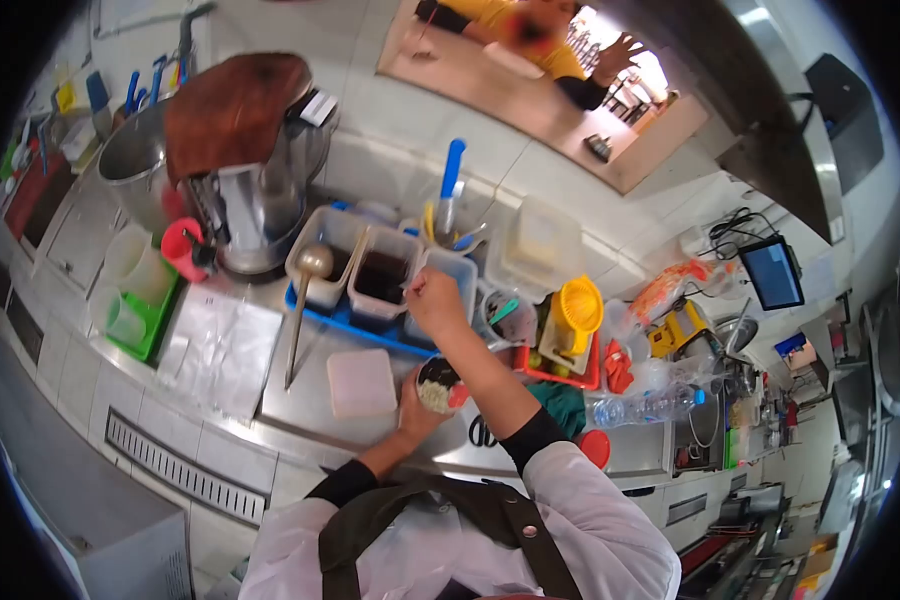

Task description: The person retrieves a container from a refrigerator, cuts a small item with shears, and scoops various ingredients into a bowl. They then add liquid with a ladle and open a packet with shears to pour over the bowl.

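Note:
My left hand (411,412) is wrapped around the side of a small bowl (438,397) holding pale bits, something red and something dark. My right hand (436,302) reaches past it, over the near part of a clear plastic container (457,268), with its fingers drawn together. Whatever those fingers pinch is too small to make out. Just left of that hand stands a tub of dark contents (382,272). Further left, a metal ladle (315,263) lies across another tub, its handle pointing toward me. A pale pink-white lidded box (361,382) rests on the steel counter beside the bowl.
Left stand a large metal machine (255,215) under a brown cloth, a red cup (183,245) and a green tray (150,335). Right are a yellow juicer (578,310), a plastic bottle (645,407) and black-handled scissors (482,431). A person in yellow (510,20) is behind the hatch.

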The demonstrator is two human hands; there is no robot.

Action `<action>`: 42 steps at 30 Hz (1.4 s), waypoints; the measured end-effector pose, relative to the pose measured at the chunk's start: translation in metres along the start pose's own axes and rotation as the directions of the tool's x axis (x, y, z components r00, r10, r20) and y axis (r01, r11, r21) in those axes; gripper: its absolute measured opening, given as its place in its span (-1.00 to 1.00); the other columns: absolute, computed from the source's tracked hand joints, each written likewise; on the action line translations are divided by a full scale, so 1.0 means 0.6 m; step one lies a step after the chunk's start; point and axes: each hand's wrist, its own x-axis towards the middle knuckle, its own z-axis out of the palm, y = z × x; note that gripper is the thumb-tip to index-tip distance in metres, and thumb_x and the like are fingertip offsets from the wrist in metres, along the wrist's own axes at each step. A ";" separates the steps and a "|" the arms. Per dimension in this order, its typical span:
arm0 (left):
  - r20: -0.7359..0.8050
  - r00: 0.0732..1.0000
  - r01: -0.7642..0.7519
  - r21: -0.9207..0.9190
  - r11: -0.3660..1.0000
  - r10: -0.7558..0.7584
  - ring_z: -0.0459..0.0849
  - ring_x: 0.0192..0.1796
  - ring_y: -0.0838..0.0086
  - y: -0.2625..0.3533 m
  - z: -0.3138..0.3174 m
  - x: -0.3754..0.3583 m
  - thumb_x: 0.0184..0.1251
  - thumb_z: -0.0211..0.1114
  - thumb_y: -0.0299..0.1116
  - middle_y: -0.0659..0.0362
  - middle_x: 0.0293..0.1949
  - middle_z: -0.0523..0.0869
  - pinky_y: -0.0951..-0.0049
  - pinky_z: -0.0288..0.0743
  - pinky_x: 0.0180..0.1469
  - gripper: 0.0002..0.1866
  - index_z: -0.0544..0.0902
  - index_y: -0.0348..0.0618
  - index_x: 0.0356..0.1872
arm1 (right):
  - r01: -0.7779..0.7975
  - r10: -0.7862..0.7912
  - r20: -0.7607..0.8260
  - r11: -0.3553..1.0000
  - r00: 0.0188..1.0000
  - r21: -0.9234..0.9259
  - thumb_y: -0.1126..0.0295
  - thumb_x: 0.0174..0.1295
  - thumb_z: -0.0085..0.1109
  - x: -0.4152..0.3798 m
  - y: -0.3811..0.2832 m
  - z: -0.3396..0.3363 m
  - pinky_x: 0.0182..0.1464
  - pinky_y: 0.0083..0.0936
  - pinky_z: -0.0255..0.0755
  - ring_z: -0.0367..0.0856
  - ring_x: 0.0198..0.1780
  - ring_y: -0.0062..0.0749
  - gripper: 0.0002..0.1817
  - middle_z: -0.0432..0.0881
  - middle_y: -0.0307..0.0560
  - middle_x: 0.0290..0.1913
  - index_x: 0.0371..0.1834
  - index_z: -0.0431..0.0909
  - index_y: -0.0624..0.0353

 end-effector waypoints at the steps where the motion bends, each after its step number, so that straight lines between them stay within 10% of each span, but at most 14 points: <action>1: -0.002 1.000 -0.021 0.031 0.999 0.021 0.39 0.18 0.17 0.000 0.002 0.002 -0.52 0.63 -0.37 -0.02 0.10 0.36 0.23 0.27 0.25 0.13 0.13 -0.27 0.24 | -0.035 0.035 0.008 0.999 0.999 0.011 0.48 -0.13 0.31 0.013 0.003 -0.004 -0.41 -0.40 0.42 0.57 -0.49 -0.21 -0.84 0.54 0.03 -0.59 -0.59 0.48 0.23; 9: 0.103 0.995 -0.025 0.136 0.990 0.011 0.42 0.17 0.18 0.002 -0.001 0.000 -0.59 0.67 -0.29 -0.02 0.11 0.39 0.18 0.29 0.23 0.19 0.12 -0.27 0.23 | -0.104 0.083 0.080 0.945 0.993 0.309 0.43 -0.15 0.43 0.114 0.025 0.065 -0.37 -0.52 0.39 0.52 -0.44 -0.50 -0.76 0.54 -0.15 -0.55 -0.52 0.51 0.23; 15: 0.257 0.966 0.068 -0.228 0.971 -0.007 0.48 0.16 0.29 0.001 -0.016 -0.009 -0.49 0.65 -0.36 0.00 0.11 0.45 0.24 0.34 0.22 0.11 0.14 -0.22 0.23 | -0.092 0.065 0.217 0.989 0.974 0.119 0.35 -0.11 0.39 0.125 0.012 0.075 -0.30 -0.46 0.45 0.59 -0.42 -0.33 -0.74 0.63 -0.04 -0.49 -0.43 0.60 0.30; 20: 0.351 0.933 0.292 -0.621 0.728 -0.075 0.46 0.19 0.29 0.079 -0.079 -0.023 -0.43 0.66 -0.37 0.01 0.12 0.44 0.22 0.32 0.26 0.08 0.13 -0.23 0.22 | -0.218 0.166 0.172 0.907 0.971 0.359 0.45 -0.05 0.28 0.115 0.011 0.030 -0.52 -0.48 0.46 0.59 -0.56 -0.40 -0.89 0.59 -0.06 -0.57 -0.48 0.61 0.25; 30: 0.047 0.996 -0.050 -0.342 0.939 0.070 0.36 0.26 0.25 0.161 -0.243 -0.003 -0.54 0.65 -0.41 0.02 0.18 0.37 0.24 0.20 0.32 0.21 0.04 -0.22 0.30 | -0.300 0.280 0.163 0.571 0.946 0.764 0.54 0.08 0.20 0.038 0.022 -0.076 -0.51 -0.57 0.52 0.53 -0.56 -0.56 -0.91 0.58 -0.15 -0.49 -0.34 0.58 0.30; 35: -0.066 0.994 -0.101 -0.281 0.954 0.086 0.40 0.21 0.26 0.168 -0.282 0.011 -0.59 0.64 -0.41 0.00 0.15 0.39 0.25 0.24 0.29 0.21 0.07 -0.23 0.28 | -0.156 0.136 0.084 0.715 0.987 0.682 0.47 0.16 0.20 -0.011 -0.021 -0.092 -0.44 -0.67 0.48 0.52 -0.52 -0.62 -0.89 0.57 -0.19 -0.48 -0.32 0.58 0.30; 39: -0.093 0.987 -0.151 -0.232 0.961 0.132 0.41 0.21 0.26 0.158 -0.298 0.020 -0.59 0.64 -0.41 0.00 0.14 0.41 0.24 0.25 0.28 0.20 0.08 -0.24 0.27 | 0.290 -0.298 -0.019 0.909 0.954 0.298 0.50 0.16 0.16 -0.038 -0.055 -0.112 -0.39 -0.63 0.41 0.58 -0.34 -0.46 -0.87 0.59 -0.10 -0.34 -0.25 0.56 0.29; 42: -0.116 0.984 -0.162 -0.287 0.944 0.133 0.42 0.20 0.25 0.160 -0.302 0.030 -0.59 0.65 -0.40 0.00 0.14 0.41 0.23 0.25 0.28 0.20 0.08 -0.25 0.26 | 0.273 -0.302 0.047 0.910 0.952 0.310 0.51 0.15 0.15 -0.039 -0.040 -0.092 -0.33 -0.51 0.42 0.59 -0.26 -0.22 -0.87 0.56 0.02 -0.31 -0.25 0.55 0.30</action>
